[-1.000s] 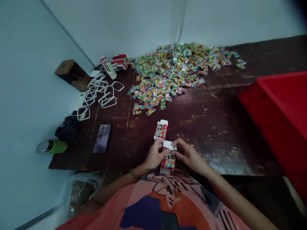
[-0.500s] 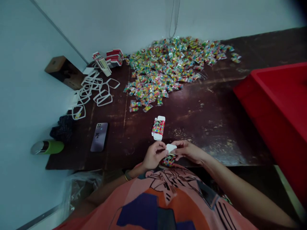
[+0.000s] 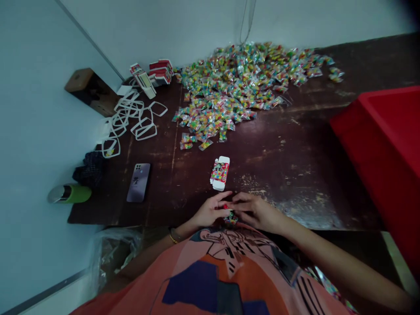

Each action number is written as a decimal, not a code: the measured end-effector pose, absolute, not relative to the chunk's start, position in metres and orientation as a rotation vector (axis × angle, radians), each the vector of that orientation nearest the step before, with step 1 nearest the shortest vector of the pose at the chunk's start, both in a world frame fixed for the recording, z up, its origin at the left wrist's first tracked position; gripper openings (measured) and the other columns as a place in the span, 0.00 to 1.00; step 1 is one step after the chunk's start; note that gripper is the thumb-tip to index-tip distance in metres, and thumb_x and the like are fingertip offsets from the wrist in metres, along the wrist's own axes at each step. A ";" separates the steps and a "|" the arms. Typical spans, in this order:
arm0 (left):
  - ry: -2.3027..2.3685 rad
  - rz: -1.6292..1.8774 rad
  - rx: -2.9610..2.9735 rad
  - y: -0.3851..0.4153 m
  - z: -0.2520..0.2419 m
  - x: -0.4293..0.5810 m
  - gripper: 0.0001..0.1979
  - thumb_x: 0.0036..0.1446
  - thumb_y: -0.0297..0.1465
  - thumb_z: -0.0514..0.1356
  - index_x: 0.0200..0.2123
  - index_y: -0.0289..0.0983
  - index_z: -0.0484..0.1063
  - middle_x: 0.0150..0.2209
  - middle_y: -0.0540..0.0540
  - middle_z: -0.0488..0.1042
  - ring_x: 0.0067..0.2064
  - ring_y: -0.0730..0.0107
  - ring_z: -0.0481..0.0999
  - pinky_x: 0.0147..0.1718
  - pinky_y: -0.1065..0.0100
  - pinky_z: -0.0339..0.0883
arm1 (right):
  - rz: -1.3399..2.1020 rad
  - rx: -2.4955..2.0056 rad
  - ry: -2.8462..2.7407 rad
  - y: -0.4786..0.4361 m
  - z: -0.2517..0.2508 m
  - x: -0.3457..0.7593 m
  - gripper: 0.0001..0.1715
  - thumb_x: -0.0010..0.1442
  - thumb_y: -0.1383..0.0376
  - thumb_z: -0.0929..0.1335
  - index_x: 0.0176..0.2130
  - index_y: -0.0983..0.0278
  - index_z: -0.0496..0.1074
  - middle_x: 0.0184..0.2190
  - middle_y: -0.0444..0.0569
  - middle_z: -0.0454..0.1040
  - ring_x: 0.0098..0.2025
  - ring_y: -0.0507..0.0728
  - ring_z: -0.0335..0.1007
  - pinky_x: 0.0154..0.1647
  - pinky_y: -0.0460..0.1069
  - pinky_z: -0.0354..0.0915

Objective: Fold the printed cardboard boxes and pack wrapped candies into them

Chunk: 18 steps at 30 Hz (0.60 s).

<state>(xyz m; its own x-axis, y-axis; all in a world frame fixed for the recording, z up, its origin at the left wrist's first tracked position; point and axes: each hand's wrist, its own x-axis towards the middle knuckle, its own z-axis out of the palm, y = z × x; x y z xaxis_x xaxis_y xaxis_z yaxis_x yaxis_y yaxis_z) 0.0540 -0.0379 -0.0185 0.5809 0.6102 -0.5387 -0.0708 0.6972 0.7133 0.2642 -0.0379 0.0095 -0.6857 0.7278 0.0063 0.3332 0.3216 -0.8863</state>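
Between my two hands, close to my shirt at the table's front edge, is a small printed candy box in red, black and mixed colours. My left hand grips it from the left, thumb and fingers against its upper end. From the right, my right hand has its fingers over the box's top, hiding much of it. Just beyond my hands lies a second printed box, flattened, with white end flaps spread out. Farther back spreads a large heap of small clear packets of colourful candies.
A red plastic bin stands at the right. On the left are a phone, white loop bands, a green bottle, dark cloth and a wooden block. Stacked red-and-white boxes stand at the back wall.
The white flap standing up from the held box is no longer visible; red print shows at its top. My right fingers have moved left across it. The view has shifted slightly.
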 end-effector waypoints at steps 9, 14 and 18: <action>1.050 0.345 1.361 -0.016 0.004 0.031 0.41 0.44 0.20 0.58 0.64 0.40 0.54 0.38 0.48 0.71 0.38 0.71 0.70 0.40 0.69 0.61 | 0.823 -0.923 -2.548 0.101 -0.001 0.235 0.14 0.64 0.65 0.63 0.45 0.62 0.75 0.45 0.52 0.74 0.48 0.59 0.67 0.50 0.53 0.63; 0.956 -0.148 1.859 -0.002 0.036 -0.011 0.12 0.49 0.25 0.58 0.38 0.39 0.75 0.36 0.48 0.73 0.37 0.67 0.70 0.40 0.67 0.60 | 0.439 -1.326 -2.372 0.184 -0.032 0.208 0.24 0.59 0.71 0.64 0.55 0.68 0.68 0.53 0.61 0.69 0.53 0.67 0.61 0.54 0.61 0.58; 0.988 0.068 1.501 -0.009 0.024 -0.018 0.12 0.54 0.31 0.58 0.43 0.36 0.70 0.38 0.45 0.74 0.38 0.67 0.71 0.38 0.67 0.64 | 0.472 -1.349 -2.256 0.151 -0.053 0.239 0.21 0.64 0.71 0.58 0.54 0.66 0.67 0.45 0.57 0.73 0.47 0.61 0.66 0.51 0.56 0.63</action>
<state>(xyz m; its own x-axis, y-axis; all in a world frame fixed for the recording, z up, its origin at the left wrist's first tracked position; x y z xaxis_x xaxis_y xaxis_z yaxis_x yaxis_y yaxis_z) -0.0177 -0.0091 0.0236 0.6286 0.5985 -0.4967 0.5252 0.1444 0.8386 0.2388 0.1510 -0.0525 -0.4088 0.8870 0.2147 0.7268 0.4587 -0.5112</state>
